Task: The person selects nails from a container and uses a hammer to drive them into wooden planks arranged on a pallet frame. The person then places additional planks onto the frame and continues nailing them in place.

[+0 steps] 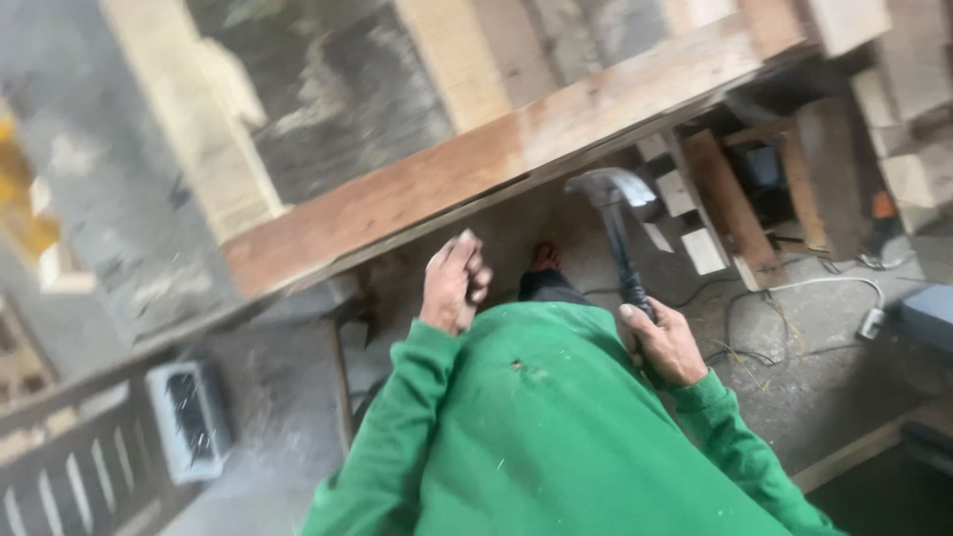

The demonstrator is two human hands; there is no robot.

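Note:
My right hand (663,342) grips the dark handle of a claw hammer (613,203), whose steel head points up toward the underside of a long wooden plank (476,164). My left hand (454,283) is curled shut just under the plank's near edge; a small thing may sit in its fingers, but blur hides it. Both arms wear green sleeves. One foot (543,258) shows on the floor below.
Wood offcuts and blocks (695,213) lie on the concrete floor at right, with a grey cable and plug (864,313). A small white box with a grille (189,417) sits at lower left beside a slatted wooden piece (69,476). Pale boards lean beyond the plank.

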